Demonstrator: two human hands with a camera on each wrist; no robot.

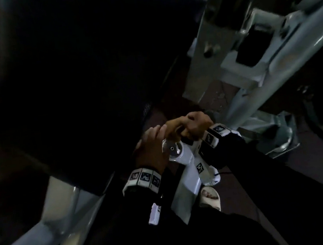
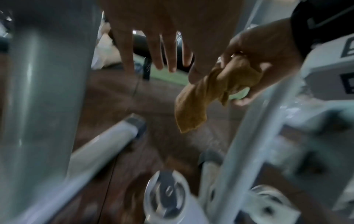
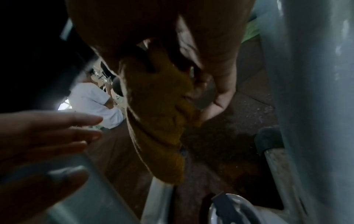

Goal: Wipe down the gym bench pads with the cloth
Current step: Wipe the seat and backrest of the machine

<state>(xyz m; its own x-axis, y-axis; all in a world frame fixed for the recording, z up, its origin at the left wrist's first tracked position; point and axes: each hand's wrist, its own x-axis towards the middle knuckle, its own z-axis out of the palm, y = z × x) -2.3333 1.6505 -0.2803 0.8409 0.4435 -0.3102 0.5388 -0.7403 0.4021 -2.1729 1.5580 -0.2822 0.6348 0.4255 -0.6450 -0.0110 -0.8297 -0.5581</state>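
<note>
I see the mustard cloth (image 2: 193,104) bunched in my right hand (image 2: 262,60), its fingers curled around it, the loose end hanging above the brown floor (image 2: 118,97). Just beside the cloth, my left hand (image 2: 153,37) holds nothing, fingers straight and slightly spread. The black bench pad (image 1: 81,71) is left of the cloth, the grey frame (image 1: 251,66) right.
</note>
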